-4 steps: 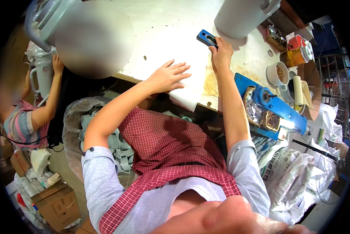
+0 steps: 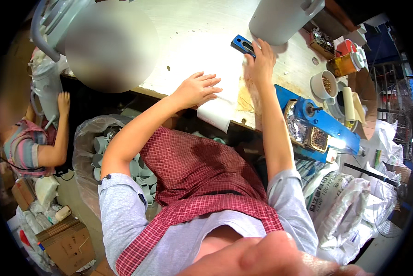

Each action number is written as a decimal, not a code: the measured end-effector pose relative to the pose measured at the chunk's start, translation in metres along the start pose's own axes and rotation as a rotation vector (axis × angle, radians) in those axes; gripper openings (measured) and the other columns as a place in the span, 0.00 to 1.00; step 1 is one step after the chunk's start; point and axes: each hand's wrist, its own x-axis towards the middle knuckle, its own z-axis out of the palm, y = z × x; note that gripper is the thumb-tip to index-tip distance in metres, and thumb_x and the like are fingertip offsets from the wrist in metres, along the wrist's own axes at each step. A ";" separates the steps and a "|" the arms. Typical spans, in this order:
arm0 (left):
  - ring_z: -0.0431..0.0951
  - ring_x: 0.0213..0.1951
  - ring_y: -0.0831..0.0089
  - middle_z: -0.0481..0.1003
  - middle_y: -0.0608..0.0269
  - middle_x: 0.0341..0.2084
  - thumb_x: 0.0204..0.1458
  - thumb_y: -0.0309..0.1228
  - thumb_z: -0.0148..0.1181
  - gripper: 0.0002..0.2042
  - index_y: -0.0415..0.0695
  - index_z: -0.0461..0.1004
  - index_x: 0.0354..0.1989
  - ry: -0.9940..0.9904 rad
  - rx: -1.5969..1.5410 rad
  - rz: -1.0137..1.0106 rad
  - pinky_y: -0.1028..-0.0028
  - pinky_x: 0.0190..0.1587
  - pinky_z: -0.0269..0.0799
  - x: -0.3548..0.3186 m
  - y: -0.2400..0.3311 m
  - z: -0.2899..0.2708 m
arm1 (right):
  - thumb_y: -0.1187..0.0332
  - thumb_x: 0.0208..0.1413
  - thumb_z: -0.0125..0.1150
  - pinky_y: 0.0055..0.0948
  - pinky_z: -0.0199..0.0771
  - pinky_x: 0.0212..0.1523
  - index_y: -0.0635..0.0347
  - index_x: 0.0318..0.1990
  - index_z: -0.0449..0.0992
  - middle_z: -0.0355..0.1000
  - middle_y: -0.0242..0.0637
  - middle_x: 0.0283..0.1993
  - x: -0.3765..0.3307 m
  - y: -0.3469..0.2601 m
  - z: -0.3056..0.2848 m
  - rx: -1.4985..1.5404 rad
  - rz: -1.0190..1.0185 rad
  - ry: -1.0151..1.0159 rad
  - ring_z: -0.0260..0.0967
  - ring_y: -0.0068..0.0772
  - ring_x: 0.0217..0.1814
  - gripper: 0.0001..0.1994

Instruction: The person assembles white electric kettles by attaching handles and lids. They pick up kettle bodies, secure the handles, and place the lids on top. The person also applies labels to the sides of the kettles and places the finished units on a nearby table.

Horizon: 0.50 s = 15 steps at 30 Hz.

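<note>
My left hand (image 2: 198,89) lies with its fingers stretched and slightly spread over a white sheet (image 2: 214,117), whose near end hangs past the table's front edge. My right hand (image 2: 261,60) is further right and farther off, its fingers loosely apart at the near end of a flat blue tool (image 2: 243,45) with a long slot and a dark side. Thumb and forefinger lie on either side of that end; whether they touch it I cannot tell. The tool rests on the white worktable (image 2: 188,50).
A grey pitcher (image 2: 277,23) stands beyond my right hand. Right of my forearm is a blue hand press (image 2: 328,124) with trays of small metal parts; a white cup (image 2: 324,85) sits behind. A bag of grey-green parts (image 2: 98,161) stands lower left. A co-worker (image 2: 31,147) handles another pitcher (image 2: 45,87).
The fingers of my right hand have loosened and spread a little at the blue tool. My left hand stays over the sheet. The co-worker's hand and pitcher have moved lower.
</note>
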 end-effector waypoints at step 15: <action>0.75 0.56 0.64 0.78 0.66 0.49 0.40 0.41 0.75 0.25 0.52 0.76 0.48 0.217 -0.816 -0.119 0.52 0.66 0.59 -0.067 0.164 -0.021 | 0.79 0.42 0.68 0.32 0.77 0.31 0.63 0.30 0.79 0.76 0.41 0.29 -0.133 -0.095 -0.246 0.728 -0.206 -0.391 0.77 0.42 0.29 0.06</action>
